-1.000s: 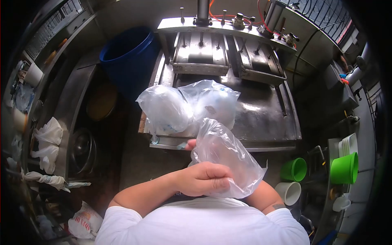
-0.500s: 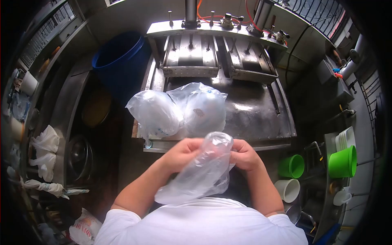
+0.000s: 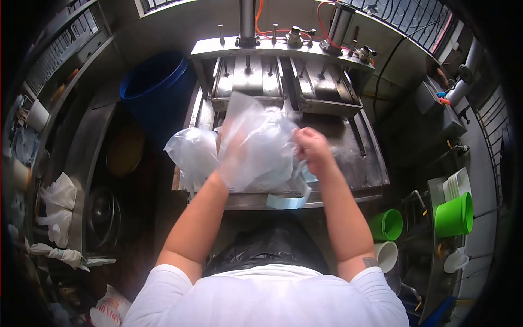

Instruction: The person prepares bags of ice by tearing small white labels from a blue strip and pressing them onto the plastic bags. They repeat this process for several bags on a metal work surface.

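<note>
A clear plastic bag (image 3: pixel 256 147), blurred by motion, is spread over the filled bags on the steel table. My left hand (image 3: pixel 233 143) is behind or inside this film; its fingers show only as a smear through the plastic. At the bag's right edge, my right hand (image 3: pixel 311 146) is closed, its fingertips pinching the film. To the left lies a full, rounded plastic bag (image 3: pixel 190 155). The second full bag is mostly covered by the film. A pale blue strip (image 3: pixel 286 203) hangs at the table's front edge, below my right hand.
A steel press (image 3: pixel 283 49) with two flat press plates stands at the back of the table (image 3: pixel 348 169). Behind it on the left is a blue barrel (image 3: pixel 155 82). Green buckets (image 3: pixel 455 215) and a white bucket (image 3: pixel 385 256) are at the right.
Both hands have moved forward from near my chest to over the table, carrying the bunched plastic bag, which is now spread over the filled bags. The blue strip has come into view.
</note>
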`<state>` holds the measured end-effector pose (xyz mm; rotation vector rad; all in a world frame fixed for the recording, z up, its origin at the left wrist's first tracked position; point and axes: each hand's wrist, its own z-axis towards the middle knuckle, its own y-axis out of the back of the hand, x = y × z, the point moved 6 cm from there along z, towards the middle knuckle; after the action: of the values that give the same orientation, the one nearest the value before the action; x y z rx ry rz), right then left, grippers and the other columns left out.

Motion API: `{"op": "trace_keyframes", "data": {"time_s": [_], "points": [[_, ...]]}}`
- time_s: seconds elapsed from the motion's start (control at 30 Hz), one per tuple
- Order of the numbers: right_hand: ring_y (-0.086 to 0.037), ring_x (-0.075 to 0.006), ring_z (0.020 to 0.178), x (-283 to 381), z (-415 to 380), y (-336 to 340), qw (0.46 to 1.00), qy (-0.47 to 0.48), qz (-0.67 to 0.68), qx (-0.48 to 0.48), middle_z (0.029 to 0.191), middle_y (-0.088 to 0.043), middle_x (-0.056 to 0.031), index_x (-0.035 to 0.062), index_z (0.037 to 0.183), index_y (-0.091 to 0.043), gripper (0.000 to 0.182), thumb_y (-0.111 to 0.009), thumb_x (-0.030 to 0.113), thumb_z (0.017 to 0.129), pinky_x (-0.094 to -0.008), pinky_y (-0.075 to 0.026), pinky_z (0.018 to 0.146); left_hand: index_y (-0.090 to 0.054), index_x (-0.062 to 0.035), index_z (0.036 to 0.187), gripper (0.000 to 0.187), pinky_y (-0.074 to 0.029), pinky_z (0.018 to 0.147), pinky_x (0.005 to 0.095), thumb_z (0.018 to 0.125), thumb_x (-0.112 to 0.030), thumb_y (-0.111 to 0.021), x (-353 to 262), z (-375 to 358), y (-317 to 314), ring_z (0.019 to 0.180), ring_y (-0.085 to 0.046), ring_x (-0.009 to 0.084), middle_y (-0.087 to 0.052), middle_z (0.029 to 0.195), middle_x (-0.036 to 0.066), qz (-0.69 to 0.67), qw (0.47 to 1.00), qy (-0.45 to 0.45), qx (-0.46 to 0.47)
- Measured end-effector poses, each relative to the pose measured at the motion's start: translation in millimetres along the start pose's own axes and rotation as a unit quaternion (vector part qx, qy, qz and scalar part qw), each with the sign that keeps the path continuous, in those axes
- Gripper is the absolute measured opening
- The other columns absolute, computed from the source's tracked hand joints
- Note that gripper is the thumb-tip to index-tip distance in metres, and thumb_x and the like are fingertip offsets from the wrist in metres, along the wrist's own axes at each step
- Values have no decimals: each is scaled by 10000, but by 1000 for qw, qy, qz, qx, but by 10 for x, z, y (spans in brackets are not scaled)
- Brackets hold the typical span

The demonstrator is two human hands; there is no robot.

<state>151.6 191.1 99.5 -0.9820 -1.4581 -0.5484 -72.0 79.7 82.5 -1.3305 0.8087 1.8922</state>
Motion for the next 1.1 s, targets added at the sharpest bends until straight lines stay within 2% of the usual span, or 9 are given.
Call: {"op": "trace_keyframes", "data": {"time_s": [0.03, 0.1, 0.27, 0.53, 0.67, 0.73, 0.87, 1.0, 1.1], "points": [[-506, -89, 594, -365, 197, 32, 998, -53, -41, -19, 718, -601, 12, 122, 863, -641, 250, -740, 267, 1040, -283, -415, 542, -704, -10, 1199, 255, -599, 802, 430, 1011, -166, -631, 217, -28, -51, 883, -734, 268, -760, 997, 135, 177, 982, -60, 14], [-549, -122, 610, -1025, 342, 138, 986, -119, -94, -63, 736, -646, -9, 102, 890, -676, 186, -766, 248, 962, -307, -427, 552, -711, 14, 1159, 288, -578, 785, 437, 1021, -219, -612, 596, -423, -36, 884, -732, 284, -757, 953, 160, 88, 981, 171, -37], [-542, -113, 613, -1381, 239, 392, 982, -145, -112, -54, 738, -654, -1, 99, 868, -674, 184, -792, 232, 916, -297, -404, 553, -667, 28, 1019, 273, -546, 789, 493, 1075, -233, -607, 1288, -587, -82, 854, -719, 422, -744, 922, 258, 174, 962, 208, -40], [-573, -114, 683, -1389, 319, 441, 971, -168, -170, -12, 798, -675, -1, 81, 960, -710, 139, -779, 179, 889, -295, -427, 623, -692, -13, 1111, 298, -589, 736, 456, 1071, -300, -624, 2222, -531, -303, 825, -698, 256, -729, 979, 152, -29, 917, 399, 14], [-556, -136, 628, -1338, 125, 597, 971, -179, -121, -105, 774, -674, -53, 63, 913, -685, 291, -765, 331, 997, -323, -425, 571, -629, -20, 1268, 337, -605, 796, 462, 1106, -312, -588, 1722, -903, -109, 873, -717, 277, -716, 987, 101, -166, 920, 355, -10], [-565, -149, 636, -1574, 45, 793, 979, -183, -26, -85, 792, -680, -51, 44, 999, -692, 339, -710, 376, 1063, -314, -437, 586, -581, -8, 1355, 442, -594, 917, 464, 1037, -287, -709, 1458, -1278, 63, 1017, -717, 316, -698, 1148, 146, 54, 983, 176, -1], [-604, -134, 730, -1402, -112, 877, 984, -150, -83, -52, 896, -715, -42, 44, 1127, -688, 351, -733, 385, 1060, -298, -485, 664, -256, -19, 1659, 1147, -404, 1214, 506, 812, -372, -943, 799, -1658, 62, 1441, -470, 441, -434, 1555, 305, 284, 952, -34, 109], [-634, -139, 1164, -187, -141, 466, 937, 297, -182, -30, 1256, -717, -53, 74, 1396, -647, 512, -804, 379, 1016, -310, -531, 994, -188, -17, 1694, 1259, -346, 1264, 528, 796, -456, -954, -37, -1166, -369, 1541, -372, 471, -341, 1664, 300, 307, 934, -165, 80], [-623, -159, 1234, -573, 141, 365, 969, 194, -121, 93, 1326, -702, -61, 45, 1482, -609, 561, -692, 429, 1083, -315, -515, 1051, -136, -45, 1696, 1334, -384, 1230, 536, 756, -470, -980, -96, -814, -655, 1483, -442, 471, -412, 1615, 281, 203, 962, -170, 64]]}}
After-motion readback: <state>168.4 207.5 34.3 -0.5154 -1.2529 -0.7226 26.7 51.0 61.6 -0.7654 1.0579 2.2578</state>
